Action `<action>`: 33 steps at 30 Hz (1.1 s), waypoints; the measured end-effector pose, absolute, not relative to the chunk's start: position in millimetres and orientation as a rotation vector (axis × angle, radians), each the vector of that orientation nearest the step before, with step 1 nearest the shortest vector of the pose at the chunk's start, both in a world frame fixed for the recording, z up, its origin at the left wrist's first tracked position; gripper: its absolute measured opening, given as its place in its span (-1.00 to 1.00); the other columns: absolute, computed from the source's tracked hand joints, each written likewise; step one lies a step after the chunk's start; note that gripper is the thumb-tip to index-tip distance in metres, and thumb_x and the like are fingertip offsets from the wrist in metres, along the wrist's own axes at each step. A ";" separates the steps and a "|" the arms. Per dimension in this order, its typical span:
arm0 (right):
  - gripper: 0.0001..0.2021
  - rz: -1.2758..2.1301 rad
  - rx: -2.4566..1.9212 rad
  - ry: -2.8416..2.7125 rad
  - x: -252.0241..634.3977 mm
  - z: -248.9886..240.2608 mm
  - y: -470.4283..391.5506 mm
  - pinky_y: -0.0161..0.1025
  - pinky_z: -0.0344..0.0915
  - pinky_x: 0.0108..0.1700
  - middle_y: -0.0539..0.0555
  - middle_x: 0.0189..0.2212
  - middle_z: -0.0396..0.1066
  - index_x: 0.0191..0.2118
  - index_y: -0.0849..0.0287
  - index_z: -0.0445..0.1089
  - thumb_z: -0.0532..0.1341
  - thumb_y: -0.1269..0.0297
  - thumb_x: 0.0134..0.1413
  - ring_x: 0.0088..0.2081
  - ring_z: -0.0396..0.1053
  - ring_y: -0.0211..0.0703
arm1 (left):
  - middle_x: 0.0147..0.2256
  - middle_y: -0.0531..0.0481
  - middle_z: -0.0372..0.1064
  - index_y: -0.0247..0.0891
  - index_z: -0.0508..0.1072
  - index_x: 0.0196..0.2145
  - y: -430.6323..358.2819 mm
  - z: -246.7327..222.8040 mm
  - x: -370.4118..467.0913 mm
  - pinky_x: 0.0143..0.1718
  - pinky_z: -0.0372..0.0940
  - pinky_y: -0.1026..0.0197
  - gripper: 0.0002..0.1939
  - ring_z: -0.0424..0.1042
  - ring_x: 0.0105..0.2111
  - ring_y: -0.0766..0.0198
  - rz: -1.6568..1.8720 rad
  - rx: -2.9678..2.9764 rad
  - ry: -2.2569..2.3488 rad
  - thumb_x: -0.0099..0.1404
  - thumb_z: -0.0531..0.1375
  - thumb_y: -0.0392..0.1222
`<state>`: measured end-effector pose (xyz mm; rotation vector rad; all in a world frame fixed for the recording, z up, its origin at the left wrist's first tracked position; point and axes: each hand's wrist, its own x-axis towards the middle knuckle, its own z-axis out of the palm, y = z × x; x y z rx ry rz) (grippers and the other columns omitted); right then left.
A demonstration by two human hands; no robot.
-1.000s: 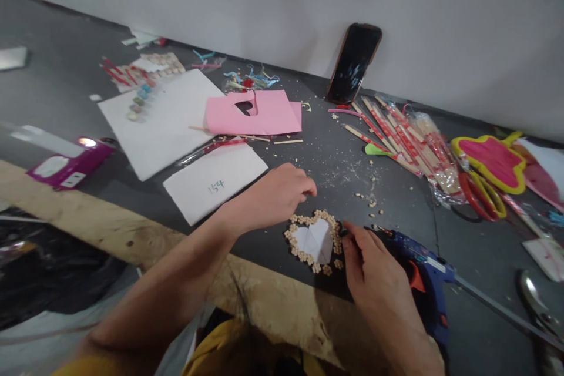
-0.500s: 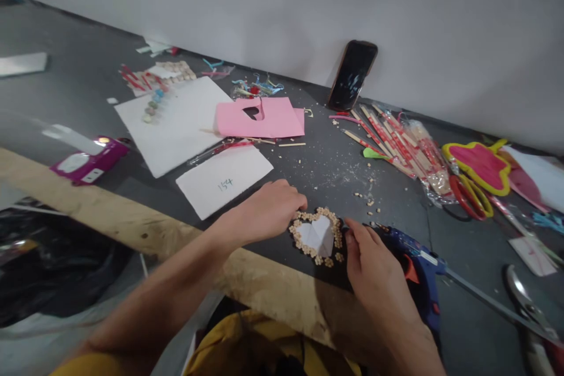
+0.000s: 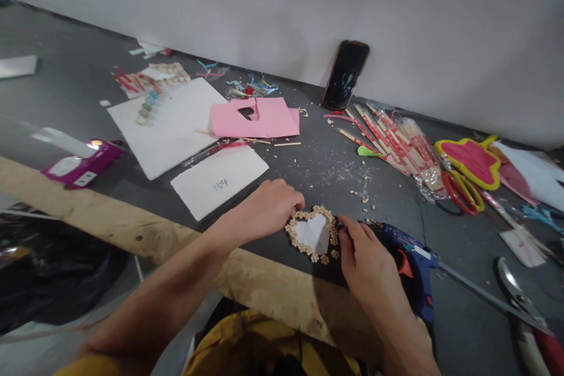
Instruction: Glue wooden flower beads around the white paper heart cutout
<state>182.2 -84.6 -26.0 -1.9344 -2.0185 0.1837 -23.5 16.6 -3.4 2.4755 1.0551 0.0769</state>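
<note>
Wooden-flower border (image 3: 304, 247) nearly closed round 1 paper heart (image 3: 312, 234); lower-right flower (image 3: 335, 254) perhaps unfixed. Left hand (image 3: 273, 205), right hand (image 3: 363, 249) curled at border; grip: cannot tell.

Dim, greyish, diffuse light; you see the wall (image 3: 198, 6) in flat mid-grey with soft, faint shadows, and the dark tabletop (image 3: 462, 241) low in contrast. A small bright spot glows on the purple device (image 3: 83, 164) to your left. Note the dark shadow beside your right hand (image 3: 365, 252) on the wooden board (image 3: 264, 282), and the darker right portion of the white paper heart (image 3: 311, 234). Glints mark the metal tool (image 3: 511, 282) at lower right. Fine detail is soft throughout; you find smearing at the far left and wide-angle stretching towards the edges.
</note>
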 end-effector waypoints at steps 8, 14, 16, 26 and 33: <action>-0.62 0.202 -1.851 -2.011 190.6 -19.3 -92.3 -0.26 0.44 -0.28 0.19 -0.25 0.50 0.01 0.30 0.32 -0.09 0.43 0.16 -0.29 0.49 -0.18 | -0.07 -0.11 0.36 -0.22 0.44 -0.07 12.8 10.9 -16.3 -0.01 0.22 0.06 -0.73 0.31 -0.03 0.12 0.194 2.540 0.935 0.32 0.08 -0.36; -0.73 0.028 -1.853 -1.935 202.2 -2.6 -130.1 -0.32 0.40 -0.22 0.06 -0.21 0.50 -0.01 0.11 0.32 0.00 0.32 0.24 -0.19 0.47 -0.22 | 0.11 -0.14 0.25 -0.21 0.46 -0.12 13.8 3.9 19.3 0.21 0.07 -0.02 -0.80 -0.01 0.27 -0.01 0.148 2.668 0.431 0.31 0.15 -0.33; -0.78 -0.072 -1.860 -1.908 206.2 0.1 -142.7 -0.32 0.38 -0.17 0.03 -0.21 0.49 -0.06 0.08 0.34 0.04 0.28 0.23 -0.16 0.46 -0.21 | 0.13 -0.13 0.25 -0.20 0.48 -0.15 14.8 0.2 27.0 0.22 0.06 -0.02 -0.84 -0.04 0.29 -0.02 0.093 2.657 0.398 0.32 0.16 -0.29; -0.77 0.041 -1.952 -2.026 194.4 -21.2 -149.8 -0.31 0.39 -0.29 0.05 -0.19 0.48 -0.05 0.08 0.34 0.05 0.27 0.22 -0.23 0.47 -0.20 | 0.13 -0.09 0.26 -0.17 0.48 -0.20 13.1 -8.6 31.7 0.22 0.01 -0.08 -0.88 -0.05 0.30 0.02 0.104 2.660 0.370 0.33 0.15 -0.26; -0.82 0.149 -2.024 -2.086 180.3 -22.5 -128.9 -0.26 0.32 -0.34 0.03 -0.28 0.47 -0.14 0.07 0.37 0.06 0.24 0.24 -0.29 0.46 -0.16 | 0.15 -0.11 0.23 -0.17 0.50 -0.20 13.8 -14.1 30.5 0.21 0.02 -0.05 -0.85 -0.07 0.30 0.01 0.123 2.656 0.369 0.36 0.12 -0.23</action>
